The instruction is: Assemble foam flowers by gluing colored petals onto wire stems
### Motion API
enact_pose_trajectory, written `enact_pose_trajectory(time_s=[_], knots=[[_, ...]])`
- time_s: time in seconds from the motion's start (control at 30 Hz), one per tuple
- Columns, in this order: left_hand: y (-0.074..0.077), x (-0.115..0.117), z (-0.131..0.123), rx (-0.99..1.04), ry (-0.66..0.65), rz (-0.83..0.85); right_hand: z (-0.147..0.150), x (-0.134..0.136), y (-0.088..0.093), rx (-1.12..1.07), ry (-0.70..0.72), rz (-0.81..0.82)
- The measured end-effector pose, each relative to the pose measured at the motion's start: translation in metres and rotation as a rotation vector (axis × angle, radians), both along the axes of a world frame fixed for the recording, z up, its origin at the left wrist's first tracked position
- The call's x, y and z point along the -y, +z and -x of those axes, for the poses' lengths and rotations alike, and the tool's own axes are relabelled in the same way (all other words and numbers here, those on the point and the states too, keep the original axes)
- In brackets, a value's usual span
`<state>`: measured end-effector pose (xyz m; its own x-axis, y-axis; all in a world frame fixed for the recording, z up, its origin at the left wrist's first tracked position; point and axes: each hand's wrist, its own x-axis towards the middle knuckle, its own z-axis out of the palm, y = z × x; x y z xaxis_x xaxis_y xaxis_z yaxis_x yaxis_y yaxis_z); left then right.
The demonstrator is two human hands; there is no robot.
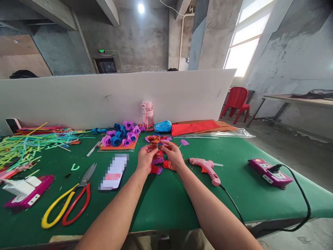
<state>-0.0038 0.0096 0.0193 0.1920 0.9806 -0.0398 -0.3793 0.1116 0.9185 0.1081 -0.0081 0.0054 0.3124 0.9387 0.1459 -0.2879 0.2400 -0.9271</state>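
My left hand (pixel 145 158) and my right hand (pixel 173 154) meet over the middle of the green table (pixel 161 201). Both pinch a small orange-brown paper flower (pixel 154 140) held between their fingertips. Under the hands lie loose red and purple paper petals (pixel 158 166). A pink glue gun (pixel 206 168) lies just right of my right hand, its black cord running off the front edge.
Yellow-and-red scissors (pixel 71 201) and a phone (pixel 113 172) lie to the left. Finished blue and purple paper roses (pixel 120 136) sit on an orange sheet behind. Coloured strips (pixel 23 144) pile at far left. Magenta power strips (pixel 270 172) (pixel 27 192) sit at both sides. A white partition (pixel 104 97) backs the table.
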Motion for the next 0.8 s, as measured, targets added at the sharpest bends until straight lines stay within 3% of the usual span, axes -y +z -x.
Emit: enact_pose_trajectory(time_s=[0.17,0.33,0.47,0.57,0.67,0.8], knots=[[-0.002,0.001,-0.002,-0.009,-0.010,0.001,0.007,0.004,0.002,-0.040,0.233,0.068],[0.000,0.005,-0.003,-0.157,0.010,-0.077,0.007,0.007,0.001,-0.138,0.292,0.162],[0.001,0.005,-0.002,-0.245,-0.012,-0.131,0.004,0.003,-0.002,-0.154,0.197,0.095],[0.000,-0.001,0.001,-0.345,0.083,-0.214,0.001,-0.001,-0.004,-0.142,0.081,0.101],[-0.001,-0.007,0.004,-0.263,0.138,-0.216,0.001,-0.001,-0.004,-0.120,0.116,0.106],[-0.001,-0.011,0.006,-0.001,0.018,-0.041,0.004,0.002,-0.003,-0.068,0.211,0.100]])
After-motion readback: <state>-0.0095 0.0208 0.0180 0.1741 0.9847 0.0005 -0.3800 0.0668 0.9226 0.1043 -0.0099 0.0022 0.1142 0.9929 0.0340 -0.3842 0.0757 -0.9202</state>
